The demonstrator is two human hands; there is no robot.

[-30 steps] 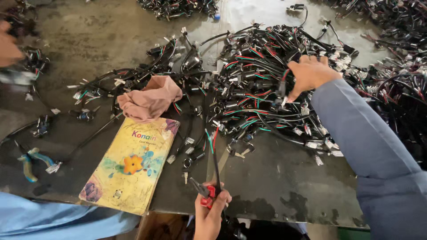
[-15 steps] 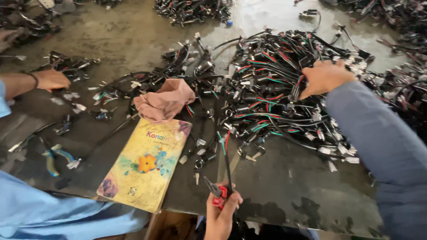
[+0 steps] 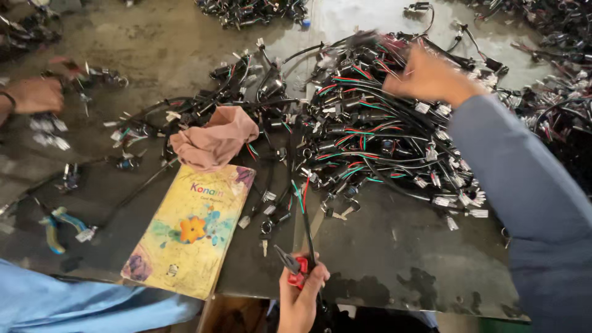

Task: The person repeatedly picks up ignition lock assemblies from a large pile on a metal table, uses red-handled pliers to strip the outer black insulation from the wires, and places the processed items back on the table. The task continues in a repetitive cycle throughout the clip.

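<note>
My left hand [image 3: 301,295] is at the table's near edge, shut on small red-handled pliers [image 3: 292,265]. A thin black lead with red and green strands [image 3: 304,213] runs from that hand up into a big tangled pile of black, red and green wire harnesses [image 3: 364,132]. My right hand [image 3: 425,75], in a grey-blue sleeve, is blurred at the far side of that pile. Its fingers are curled into the wires, and the strands by it look blurred too.
A pink cloth [image 3: 213,142] and a yellow flowered notebook [image 3: 192,229] lie left of the pile. Blue-handled pliers [image 3: 58,227] sit near the left edge. Another person's hand [image 3: 36,94] and light blue sleeve [image 3: 80,302] are on the left. More harness piles [image 3: 253,9] lie at the back.
My right hand has moved up toward the far side of the pile and is now blurred. The other person's hand on the left has shifted. My left hand still holds the pliers.
</note>
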